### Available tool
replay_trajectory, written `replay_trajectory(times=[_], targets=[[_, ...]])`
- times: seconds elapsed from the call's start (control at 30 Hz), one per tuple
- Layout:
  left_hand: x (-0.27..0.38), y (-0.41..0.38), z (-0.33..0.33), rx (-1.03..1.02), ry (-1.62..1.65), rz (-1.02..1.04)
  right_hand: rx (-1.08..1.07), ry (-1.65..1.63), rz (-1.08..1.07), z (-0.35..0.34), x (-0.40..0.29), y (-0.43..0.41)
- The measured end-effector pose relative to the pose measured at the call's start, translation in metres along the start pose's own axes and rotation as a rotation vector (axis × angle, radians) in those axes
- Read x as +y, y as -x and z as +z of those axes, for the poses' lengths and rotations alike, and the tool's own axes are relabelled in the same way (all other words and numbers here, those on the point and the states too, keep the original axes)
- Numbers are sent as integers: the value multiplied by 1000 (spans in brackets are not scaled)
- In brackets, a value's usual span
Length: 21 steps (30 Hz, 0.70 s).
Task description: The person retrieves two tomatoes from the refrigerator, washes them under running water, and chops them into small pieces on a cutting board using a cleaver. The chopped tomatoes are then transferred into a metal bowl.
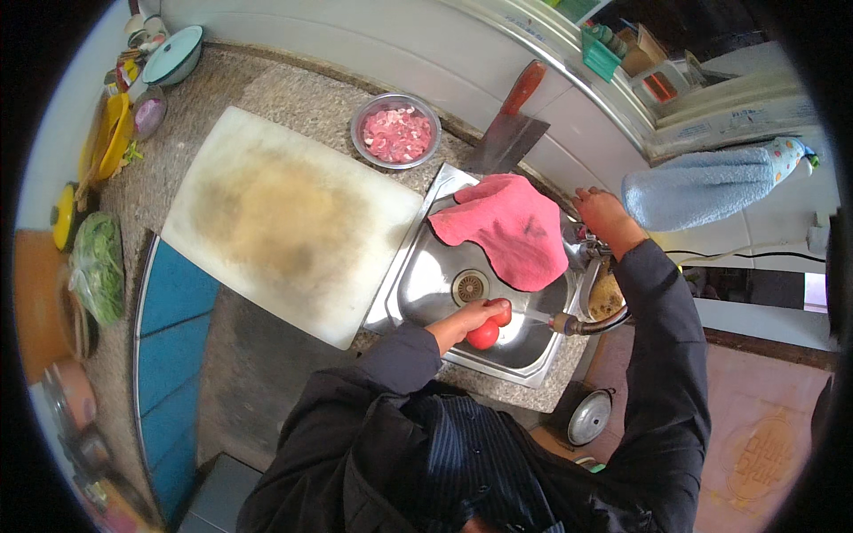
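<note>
Two red tomatoes (483, 334) are in my left hand (466, 321), over the near part of a stainless steel sink (426, 280). A thin stream of water seems to run from the faucet spout (566, 324) towards them. My right hand (603, 212) is at the wall behind the sink, by the metal tap body (586, 248). Its fingers are bent, and whether they touch the tap is hidden. A pink cloth (513, 230) drapes over the sink's far side. The drain strainer (470, 286) lies just beyond the tomatoes.
Left of the sink lies a stained white cutting board (280, 220). Behind it stands a metal bowl of cut raw meat (396, 133). A cleaver (513, 130) leans against the wall. A blue towel (696, 186) hangs at right. Bagged greens (100, 266) and a red onion (149, 114) are far left.
</note>
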<state>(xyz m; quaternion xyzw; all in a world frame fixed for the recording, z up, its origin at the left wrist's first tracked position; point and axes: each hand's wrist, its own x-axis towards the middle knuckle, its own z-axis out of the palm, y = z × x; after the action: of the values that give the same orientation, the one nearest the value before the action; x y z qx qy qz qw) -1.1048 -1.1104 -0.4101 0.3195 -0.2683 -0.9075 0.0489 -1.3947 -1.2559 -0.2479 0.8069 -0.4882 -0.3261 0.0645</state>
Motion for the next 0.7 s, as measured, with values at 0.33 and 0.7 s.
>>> replay_trajectory(times=[0.33,0.7], targets=[[2,9,-19,72,86,40,-78,-82,70,24,3,3],[-1,13,-47,150,75,145,-324,-282,57,-23,20,20]])
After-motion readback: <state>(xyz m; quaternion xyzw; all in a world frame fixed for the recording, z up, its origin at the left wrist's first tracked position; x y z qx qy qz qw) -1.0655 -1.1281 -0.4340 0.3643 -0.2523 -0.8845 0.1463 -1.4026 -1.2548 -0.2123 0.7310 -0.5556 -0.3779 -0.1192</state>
